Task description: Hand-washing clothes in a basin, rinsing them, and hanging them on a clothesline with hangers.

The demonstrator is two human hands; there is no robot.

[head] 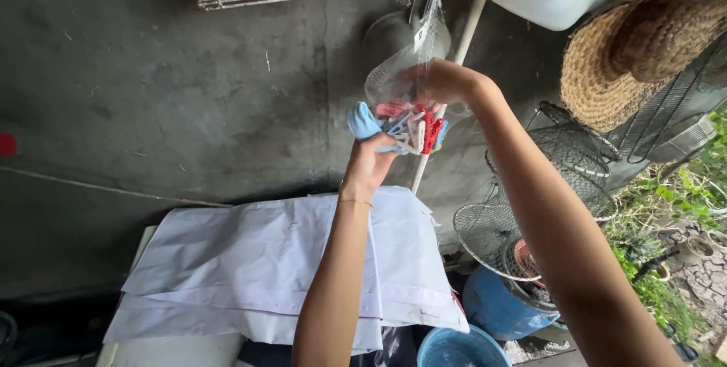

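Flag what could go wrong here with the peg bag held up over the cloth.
1. The clear peg bag hangs full; pegs could spill as the left hand pulls at the blue one.
2. Dropped pegs may land past the white cloth in the blue bucket.
3. The right hand may lose its hold on the bag.

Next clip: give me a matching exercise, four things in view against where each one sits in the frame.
Things:
1. straw hat
2. white folded cloth
3. bag of clothes pegs
4. blue bucket

Places:
A. bottom edge, right of the left forearm
B. held up between both hands
C. hanging at upper right
D. spread below the left hand

Pairs: 1-C, 2-D, 3-B, 4-A
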